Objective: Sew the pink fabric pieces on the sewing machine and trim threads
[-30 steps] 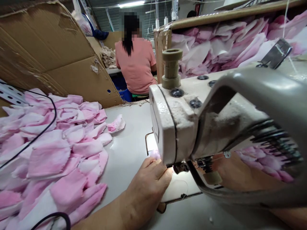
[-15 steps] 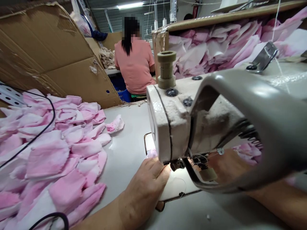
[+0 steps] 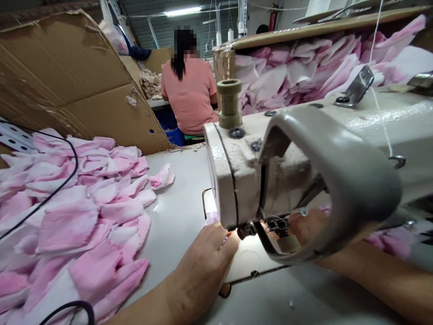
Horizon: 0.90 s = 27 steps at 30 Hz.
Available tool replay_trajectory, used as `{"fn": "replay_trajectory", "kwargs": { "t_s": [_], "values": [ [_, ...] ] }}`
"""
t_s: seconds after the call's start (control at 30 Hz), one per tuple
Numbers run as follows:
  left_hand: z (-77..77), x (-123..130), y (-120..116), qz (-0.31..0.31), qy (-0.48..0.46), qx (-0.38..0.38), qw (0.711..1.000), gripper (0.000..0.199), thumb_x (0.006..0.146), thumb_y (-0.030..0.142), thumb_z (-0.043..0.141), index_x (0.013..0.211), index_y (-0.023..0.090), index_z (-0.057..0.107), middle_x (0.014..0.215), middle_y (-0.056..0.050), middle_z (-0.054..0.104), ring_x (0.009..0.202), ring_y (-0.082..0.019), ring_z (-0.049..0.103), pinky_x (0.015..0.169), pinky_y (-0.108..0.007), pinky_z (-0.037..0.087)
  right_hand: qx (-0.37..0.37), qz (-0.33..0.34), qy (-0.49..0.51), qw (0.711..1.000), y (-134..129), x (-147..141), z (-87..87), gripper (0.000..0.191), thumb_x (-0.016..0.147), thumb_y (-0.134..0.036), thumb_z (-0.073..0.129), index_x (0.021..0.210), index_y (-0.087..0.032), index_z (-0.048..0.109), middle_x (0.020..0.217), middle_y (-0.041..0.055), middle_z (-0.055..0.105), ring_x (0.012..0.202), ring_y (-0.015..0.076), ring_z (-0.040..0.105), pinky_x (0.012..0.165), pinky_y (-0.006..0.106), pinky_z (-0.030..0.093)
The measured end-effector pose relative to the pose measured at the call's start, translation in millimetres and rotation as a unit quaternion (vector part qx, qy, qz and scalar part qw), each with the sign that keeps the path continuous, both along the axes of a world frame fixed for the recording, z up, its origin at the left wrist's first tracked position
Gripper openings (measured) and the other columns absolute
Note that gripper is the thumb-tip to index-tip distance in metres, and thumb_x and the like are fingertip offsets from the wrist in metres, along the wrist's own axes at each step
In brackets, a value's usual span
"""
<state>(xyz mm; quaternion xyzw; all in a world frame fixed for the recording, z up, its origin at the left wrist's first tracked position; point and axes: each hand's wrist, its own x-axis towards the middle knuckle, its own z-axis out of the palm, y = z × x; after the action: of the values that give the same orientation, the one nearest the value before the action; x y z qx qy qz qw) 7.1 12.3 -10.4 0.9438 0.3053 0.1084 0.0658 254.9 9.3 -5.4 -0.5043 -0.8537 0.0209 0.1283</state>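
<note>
My left hand [image 3: 206,262] is low in front of the off-white, lint-dusted sewing machine head [image 3: 232,180], fingers curled and nearly closed, thumb side in, pinching a small pink-and-white cloth piece [image 3: 212,218]. Cloth lies on the lit pale machine plate [image 3: 243,264], just beside the needle area; one bit pokes past my knuckles, the rest is under the hand or hidden. My right hand [image 3: 309,225] is behind the glossy grey curved guard [image 3: 341,153], fingertips hidden, so can't tell how open it is or if it has hold of anything.

Left: heap of pink-and-white cloth pieces [image 3: 67,221] on the smooth grey tabletop [image 3: 179,203], lone crumpled scrap [image 3: 162,177] just off its edge, thin black cable [image 3: 72,169] across it. Ahead, a person in a salmon shirt [image 3: 187,95], back to me.

Risks, my judgement: left fingertips are very near the needle area, so a small slip forward could get one pricked. Cloth is mostly covered by my hand, so its edge could skew or fold under unseen. Loose thread curl [image 3: 259,259] on the plate might get caught in a seam. Uneven pull between hands could pucker soft cloth
</note>
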Motion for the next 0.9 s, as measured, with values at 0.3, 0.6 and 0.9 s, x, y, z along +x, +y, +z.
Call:
{"fn": "replay_trajectory", "kwargs": {
  "t_s": [0.3,0.6,0.9],
  "values": [
    [9.7,3.0,-2.4,0.03,-0.008,-0.024,0.999,0.022,0.085,0.003,0.042,0.094,0.018,0.055,0.087,-0.005,0.057,0.078,-0.019,0.053,0.075,-0.032,0.05,0.008,0.019,0.012,1.0,1.2,-4.4,8.2,0.025,0.085,-0.021,0.053,0.059,-0.021,0.054,0.046,-0.0046,0.044,0.041,0.011,0.039,0.045,0.026,0.023],
    [6.4,2.1,0.2,0.008,-0.025,-0.034,0.999,0.022,0.085,0.008,0.044,0.1,0.019,0.056,0.093,-0.006,0.058,0.084,-0.021,0.054,0.08,-0.037,0.051,0.064,0.012,0.053,0.996,-2.2,-1.1,10.0,0.03,0.087,-0.021,0.045,0.057,-0.021,0.044,0.045,-0.005,0.038,0.038,0.0103,0.034,0.044,0.026,0.02],
    [0.5,0.4,-0.5,-0.001,-0.021,0.016,1.0,0.021,0.084,0.004,0.044,0.099,0.017,0.048,0.085,-0.004,0.057,0.078,-0.02,0.052,0.08,-0.039,0.052,0.037,0.034,0.057,0.997,-2.8,-0.7,6.2,0.029,0.089,-0.022,0.049,0.061,-0.02,0.053,0.055,-0.0026,0.058,0.046,0.0124,0.05,0.049,0.026,0.029]
  ]
}}
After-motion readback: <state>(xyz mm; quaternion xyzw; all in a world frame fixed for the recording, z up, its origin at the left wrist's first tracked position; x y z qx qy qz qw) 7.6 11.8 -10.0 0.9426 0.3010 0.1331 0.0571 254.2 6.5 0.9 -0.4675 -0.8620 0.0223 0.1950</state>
